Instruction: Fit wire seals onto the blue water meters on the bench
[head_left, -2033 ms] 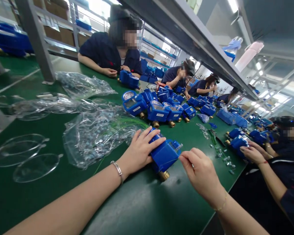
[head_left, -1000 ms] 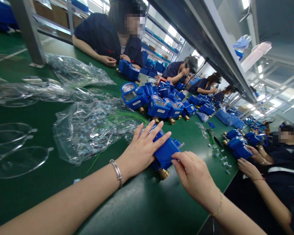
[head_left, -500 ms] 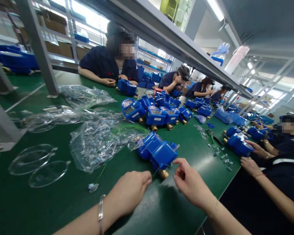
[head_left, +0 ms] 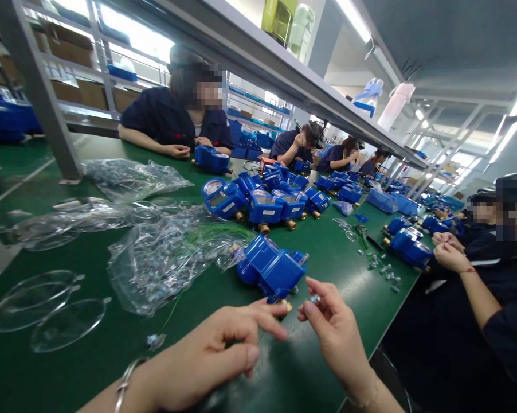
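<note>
a blue, box-shaped plastic meter with brass ends (head_left: 279, 264) is lying tilted on the green worktop (head_left: 301, 373), inward of the edge that is slanting along the right; the surface is likely bearing its weight, so neither hand is having to lift it. the right hand (head_left: 333, 327) is pinching a small, pale-blue and clear plastic piece (head_left: 314, 298) between thumb and index finger, just beside the meter's near end; a fingertip grip is probably suiting something so tiny. the left hand (head_left: 222, 338) is spreading its fingers loosely, their tips overlapping the near brass end from this angle; whether they are touching it, i cannot tell, and nothing is visibly sitting in its grasp.

a crinkled clear plastic bag of small blue pieces and green strands (head_left: 151, 269) is lying left of the meter, presumably for easy reach. one loose blue-and-clear piece (head_left: 154, 342) is lying on a green strand just below the bag. clear, rounded plastic pieces with small tabs (head_left: 69, 325) are resting farther left. blue meters with brass ends (head_left: 265, 206) are crowding beyond, seemingly grouped out of the hands' way. towards the right edge, small scattered pieces (head_left: 383, 267) are lying near a co-worker's hands (head_left: 450, 252).
</note>
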`<state>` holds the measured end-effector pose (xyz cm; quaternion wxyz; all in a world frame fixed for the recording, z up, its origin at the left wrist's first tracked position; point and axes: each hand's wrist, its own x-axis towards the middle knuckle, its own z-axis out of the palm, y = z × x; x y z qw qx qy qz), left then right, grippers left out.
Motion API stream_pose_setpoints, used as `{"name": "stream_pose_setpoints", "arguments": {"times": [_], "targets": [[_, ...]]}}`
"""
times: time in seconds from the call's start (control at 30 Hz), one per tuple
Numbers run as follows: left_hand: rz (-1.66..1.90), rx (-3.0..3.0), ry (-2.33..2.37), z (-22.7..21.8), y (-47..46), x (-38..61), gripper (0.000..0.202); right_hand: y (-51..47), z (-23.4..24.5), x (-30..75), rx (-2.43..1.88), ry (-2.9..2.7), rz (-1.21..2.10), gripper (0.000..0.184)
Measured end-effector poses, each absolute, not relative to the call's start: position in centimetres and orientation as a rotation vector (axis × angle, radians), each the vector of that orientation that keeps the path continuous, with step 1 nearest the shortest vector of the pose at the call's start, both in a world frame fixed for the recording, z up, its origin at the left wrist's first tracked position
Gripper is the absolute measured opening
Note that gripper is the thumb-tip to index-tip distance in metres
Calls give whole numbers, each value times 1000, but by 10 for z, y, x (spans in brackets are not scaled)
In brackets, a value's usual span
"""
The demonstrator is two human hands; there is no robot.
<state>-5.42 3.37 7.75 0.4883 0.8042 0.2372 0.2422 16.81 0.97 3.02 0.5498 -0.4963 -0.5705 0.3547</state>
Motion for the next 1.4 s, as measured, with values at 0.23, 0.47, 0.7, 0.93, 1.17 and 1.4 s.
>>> {"name": "stream_pose_setpoints", "arguments": {"times": [0.23,0.47,0.7,0.93,1.17,1.4], "targets": [[764,1685,767,41,33,-34,30,7,18,153,-915,-1100,1202,27],[677,1954,833,40,24,-31,23,4,4,149,-947,-1048,1254,30],[631,1909,788,39,23,-32,25,4,1,151,-982,-1063,1079,25],[665,1814,874,41,31,-22,23,2,-4,157,-983,-1169,869,21],[750,1704,971,39,31,-16,20,-1,-17,158,-982,-1320,593,33],[710,1688,1007,42,30,-9,19,-4,-21,149,-897,-1384,479,45]]}}
